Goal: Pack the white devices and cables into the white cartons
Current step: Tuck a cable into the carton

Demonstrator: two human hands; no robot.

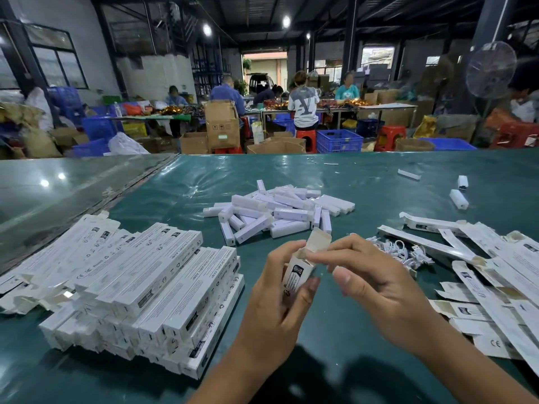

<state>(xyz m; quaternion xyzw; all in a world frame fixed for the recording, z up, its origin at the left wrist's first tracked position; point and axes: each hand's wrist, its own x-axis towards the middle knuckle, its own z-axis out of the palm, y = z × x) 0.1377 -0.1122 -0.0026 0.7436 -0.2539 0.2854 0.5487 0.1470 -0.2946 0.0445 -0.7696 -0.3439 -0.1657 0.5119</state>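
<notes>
My left hand (280,298) grips a long white carton (295,275) upright over the green table, fingers curled round its body. The carton's top flap (319,240) stands open. My right hand (370,278) reaches in from the right, its fingertips touching the carton's open mouth just under the flap. A pile of white devices (277,211) lies on the table beyond my hands. A tangle of white cables (399,250) sits to the right of the carton. What is inside the held carton is hidden.
A stack of closed white cartons (140,284) fills the left. Flat and open cartons (501,275) are strewn on the right. A few loose devices (459,198) lie far right on the green table (175,193). Several people work at benches beyond the table.
</notes>
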